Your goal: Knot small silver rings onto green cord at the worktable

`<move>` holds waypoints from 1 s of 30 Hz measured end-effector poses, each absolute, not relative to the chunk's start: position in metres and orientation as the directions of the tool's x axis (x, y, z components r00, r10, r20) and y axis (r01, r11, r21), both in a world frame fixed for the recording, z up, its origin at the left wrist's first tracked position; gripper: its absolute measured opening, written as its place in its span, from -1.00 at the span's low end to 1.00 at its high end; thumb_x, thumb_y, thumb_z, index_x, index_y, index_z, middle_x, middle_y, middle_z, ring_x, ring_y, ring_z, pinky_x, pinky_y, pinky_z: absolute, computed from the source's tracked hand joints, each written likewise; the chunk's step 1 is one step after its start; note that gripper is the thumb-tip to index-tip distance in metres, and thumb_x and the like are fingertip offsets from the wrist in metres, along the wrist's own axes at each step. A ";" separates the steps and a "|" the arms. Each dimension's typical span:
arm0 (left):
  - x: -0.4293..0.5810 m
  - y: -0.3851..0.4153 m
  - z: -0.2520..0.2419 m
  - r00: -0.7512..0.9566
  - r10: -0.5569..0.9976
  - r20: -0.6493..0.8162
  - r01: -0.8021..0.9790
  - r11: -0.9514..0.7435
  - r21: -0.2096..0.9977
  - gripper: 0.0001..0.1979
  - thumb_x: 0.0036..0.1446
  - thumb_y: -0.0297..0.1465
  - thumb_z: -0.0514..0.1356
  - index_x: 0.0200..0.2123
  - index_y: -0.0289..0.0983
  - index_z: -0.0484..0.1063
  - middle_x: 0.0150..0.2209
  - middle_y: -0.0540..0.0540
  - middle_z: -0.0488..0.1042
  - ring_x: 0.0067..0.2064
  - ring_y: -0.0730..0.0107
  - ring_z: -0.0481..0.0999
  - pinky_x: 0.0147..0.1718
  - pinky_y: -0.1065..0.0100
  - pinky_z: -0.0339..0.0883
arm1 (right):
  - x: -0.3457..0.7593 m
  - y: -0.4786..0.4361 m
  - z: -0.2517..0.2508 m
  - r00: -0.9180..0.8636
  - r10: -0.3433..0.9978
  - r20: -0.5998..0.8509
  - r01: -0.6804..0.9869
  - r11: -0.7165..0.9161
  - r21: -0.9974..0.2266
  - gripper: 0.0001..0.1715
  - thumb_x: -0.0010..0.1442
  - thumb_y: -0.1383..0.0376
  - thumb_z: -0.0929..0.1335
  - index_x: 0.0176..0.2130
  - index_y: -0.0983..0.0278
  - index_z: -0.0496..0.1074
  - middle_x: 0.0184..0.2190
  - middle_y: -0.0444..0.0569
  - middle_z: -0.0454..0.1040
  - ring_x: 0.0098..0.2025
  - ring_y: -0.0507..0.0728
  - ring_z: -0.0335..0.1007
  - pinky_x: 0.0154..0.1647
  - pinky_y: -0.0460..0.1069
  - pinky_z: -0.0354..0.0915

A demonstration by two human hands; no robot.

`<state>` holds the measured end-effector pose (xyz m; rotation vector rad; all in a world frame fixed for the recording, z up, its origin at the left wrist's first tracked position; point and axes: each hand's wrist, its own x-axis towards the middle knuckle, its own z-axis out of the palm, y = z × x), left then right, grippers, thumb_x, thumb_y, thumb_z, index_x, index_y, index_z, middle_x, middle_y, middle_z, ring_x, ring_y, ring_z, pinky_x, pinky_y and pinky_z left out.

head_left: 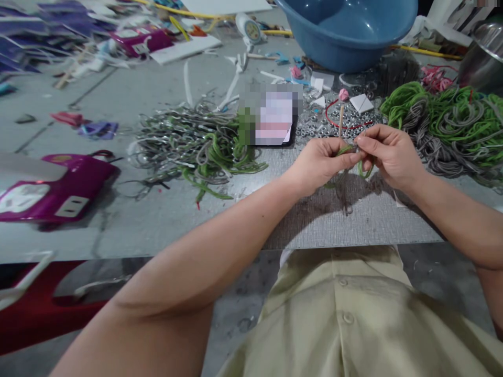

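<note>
My left hand (324,162) and my right hand (389,154) meet above the near part of the table. Both are closed in a pinch on a green cord (365,168), whose loop dangles under the fingers. A thin wooden stick (341,121) stands up just behind my left hand. Small metal rings (310,125) lie scattered beyond my hands, with a red cord (328,114) curving over them. A heap of green and grey cords (444,125) lies to the right of my right hand. What sits between the fingertips is partly hidden.
Left of my hands are a phone (275,120) and a pile of metal chains with green cords (188,141). A purple device (74,183) stands at the left, another purple device (141,41) farther back. A blue basin (349,36) and a metal bowl (483,57) stand behind.
</note>
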<state>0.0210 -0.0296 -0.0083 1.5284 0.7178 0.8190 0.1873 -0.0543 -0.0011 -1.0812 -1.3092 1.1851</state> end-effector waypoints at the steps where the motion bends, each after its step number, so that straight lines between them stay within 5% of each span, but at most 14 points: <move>1: 0.021 -0.030 -0.008 0.560 0.822 0.100 -0.003 -0.119 0.993 -0.59 0.01 -0.18 0.37 -0.61 -0.25 0.27 -0.67 0.14 0.09 -0.62 0.64 0.00 -0.62 0.44 -0.16 | 0.187 -0.054 -0.001 -0.071 0.993 0.094 -0.040 0.091 -0.995 -0.69 0.07 0.13 0.51 -0.44 0.20 0.36 -0.60 -0.25 0.38 -0.64 -0.07 0.25 -0.62 -0.11 0.25; 9: 0.020 -0.027 -0.004 0.585 0.789 0.186 0.162 -0.338 0.927 -0.59 0.05 -0.54 0.25 -0.68 -0.27 0.08 -0.65 0.18 -0.01 -0.57 0.67 -0.03 -0.56 0.46 -0.14 | 0.186 -0.056 0.004 -0.087 0.996 -0.033 -0.224 -0.052 -0.973 -0.73 0.05 0.23 0.53 -0.46 0.24 0.39 -0.60 -0.26 0.45 -0.67 -0.10 0.29 -0.68 -0.17 0.24; 30: 0.015 -0.029 0.004 0.751 0.656 -0.077 0.360 -0.309 0.880 -0.65 0.06 -0.41 0.26 -0.67 -0.29 0.21 -0.66 0.17 0.03 -0.55 0.62 0.01 -0.50 0.41 -0.07 | 0.179 -0.061 0.008 -0.041 0.997 -0.071 -0.219 -0.078 -0.973 -0.73 0.07 0.26 0.52 -0.47 0.23 0.38 -0.62 -0.27 0.44 -0.66 -0.08 0.33 -0.66 -0.18 0.23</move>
